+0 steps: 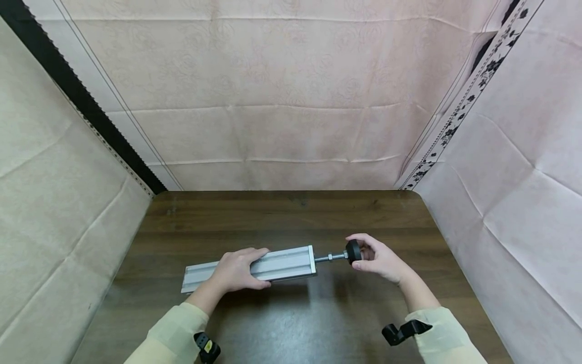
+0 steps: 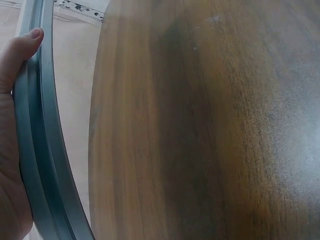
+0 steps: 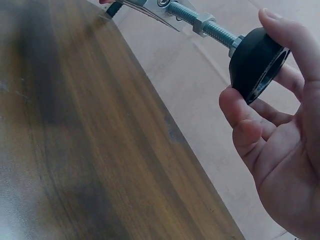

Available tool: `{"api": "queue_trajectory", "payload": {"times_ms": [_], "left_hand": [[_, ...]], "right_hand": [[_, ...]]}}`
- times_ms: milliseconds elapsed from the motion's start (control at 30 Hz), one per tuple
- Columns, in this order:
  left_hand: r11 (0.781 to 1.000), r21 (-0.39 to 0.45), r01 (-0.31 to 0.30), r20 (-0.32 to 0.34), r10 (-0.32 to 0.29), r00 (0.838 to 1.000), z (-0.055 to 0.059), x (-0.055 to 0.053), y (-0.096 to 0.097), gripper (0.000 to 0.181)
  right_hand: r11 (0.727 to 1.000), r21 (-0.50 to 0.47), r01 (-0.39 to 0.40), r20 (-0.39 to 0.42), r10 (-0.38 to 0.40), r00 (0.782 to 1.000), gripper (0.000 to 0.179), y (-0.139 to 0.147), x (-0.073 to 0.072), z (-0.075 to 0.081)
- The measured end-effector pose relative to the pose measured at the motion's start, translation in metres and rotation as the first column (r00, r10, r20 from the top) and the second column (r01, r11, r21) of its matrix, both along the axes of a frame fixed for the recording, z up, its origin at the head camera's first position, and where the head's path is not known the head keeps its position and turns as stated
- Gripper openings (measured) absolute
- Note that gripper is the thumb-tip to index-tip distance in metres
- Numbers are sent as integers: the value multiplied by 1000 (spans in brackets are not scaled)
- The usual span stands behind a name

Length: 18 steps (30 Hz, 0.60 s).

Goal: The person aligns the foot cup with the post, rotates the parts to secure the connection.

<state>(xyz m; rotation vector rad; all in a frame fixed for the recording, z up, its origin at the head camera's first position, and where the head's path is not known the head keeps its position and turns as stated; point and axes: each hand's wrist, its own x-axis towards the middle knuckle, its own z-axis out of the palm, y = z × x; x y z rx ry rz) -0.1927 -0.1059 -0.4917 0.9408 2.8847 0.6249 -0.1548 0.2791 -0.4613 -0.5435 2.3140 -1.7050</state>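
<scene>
A silver grooved aluminium profile (image 1: pixel 286 263) lies nearly level in the head view, raised above the table with its shadow beneath. My left hand (image 1: pixel 234 270) grips it near its middle, thumb on the near side; the left wrist view shows the same hand (image 2: pixel 12 130) around the profile (image 2: pixel 42 120). A threaded rod (image 3: pixel 220 34) with a hex nut (image 3: pixel 203 24) sticks out of the profile's right end. On its tip sits a black round levelling foot (image 3: pixel 255 62). The thumb and fingers of my right hand (image 1: pixel 379 260) pinch that foot by its rim. Its hollow underside faces my palm.
The brown wood-grain table (image 1: pixel 282 217) spreads under both hands. Pale cloth walls (image 1: pixel 282 101) stand behind it and on both sides. A black camera mount (image 1: pixel 404 332) is strapped at the right cuff, another (image 1: pixel 207 348) at the left.
</scene>
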Motion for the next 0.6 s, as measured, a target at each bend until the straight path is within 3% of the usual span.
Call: {"api": "queue_trajectory", "payload": {"times_ms": [167, 367, 467, 600], "left_hand": [[1000, -1, -3, -4, 3, 1000, 0, 0, 0, 75], [1000, -7, -5, -1, 5, 1000, -1, 0, -1, 76], [1000, -8, -7, -3, 7, 1000, -1, 0, -1, 76], [1000, -3, -8, -6, 8, 1000, -1, 0, -1, 76]], "right_hand": [[999, 30, 35, 16, -36, 999, 44, -2, 0, 0], [997, 75, 19, 28, -21, 999, 35, -5, -1, 1], [995, 100, 7, 7, -8, 1000, 43, -3, 0, 3], [993, 115, -10, -20, 13, 1000, 66, 2, 3, 6]]}}
